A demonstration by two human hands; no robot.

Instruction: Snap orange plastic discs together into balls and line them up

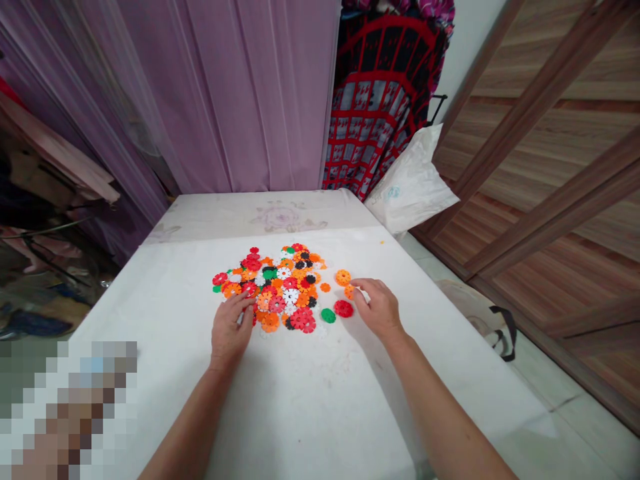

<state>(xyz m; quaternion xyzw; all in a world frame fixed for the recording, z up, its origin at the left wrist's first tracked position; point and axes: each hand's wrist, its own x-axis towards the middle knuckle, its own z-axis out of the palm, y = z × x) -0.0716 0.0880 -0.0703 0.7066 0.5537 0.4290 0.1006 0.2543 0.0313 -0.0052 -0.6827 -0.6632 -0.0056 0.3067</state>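
"Left hand [231, 328]?"
"At the near-left edge of the disc pile [276, 288] on the bench [320, 413]; whether its fingers pinch anything, I can't tell."
"Right hand [379, 311]?"
"Right of the pile, fingers at an orange disc [349, 293]; pinched or not, unclear."

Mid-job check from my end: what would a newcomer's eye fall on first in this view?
Probably the bright heap of notched discs, red, orange, white, green and black, on the white table cover. Next, the two bare hands: the left hand at the heap's near left edge, the right hand at an orange disc right of it. Behind the table hangs a purple curtain.
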